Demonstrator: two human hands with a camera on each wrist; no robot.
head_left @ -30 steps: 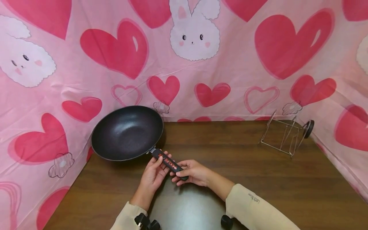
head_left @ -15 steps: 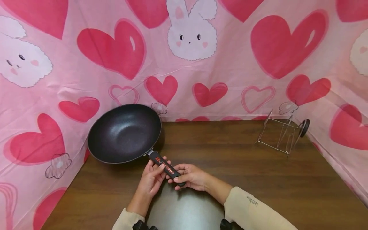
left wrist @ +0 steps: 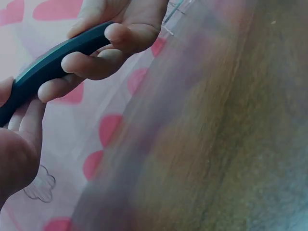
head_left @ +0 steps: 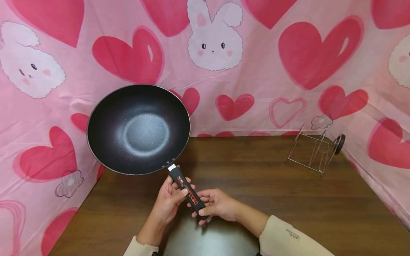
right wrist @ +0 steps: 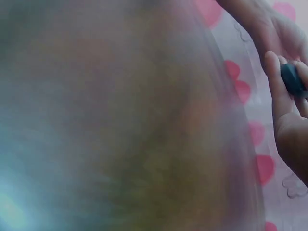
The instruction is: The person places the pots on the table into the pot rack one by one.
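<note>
Where both wrist views blur heavily, only the head view shows the wok [head_left: 138,129], raised and tilted above the bench [head_left: 256,185] at its left rear corner. Left hand [head_left: 169,201] and right hand [head_left: 217,206] each hold a closed grip on the handle [head_left: 187,190], hiding its end. A wire rack [head_left: 312,153] stands far right.

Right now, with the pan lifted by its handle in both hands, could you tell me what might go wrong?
The pan is tilted up off the table, held only at the handle by the left hand and right hand; its bowl might tip or slip. Its rim sits close to the pink cloth and could snag it. The wire rack stands well clear.
</note>
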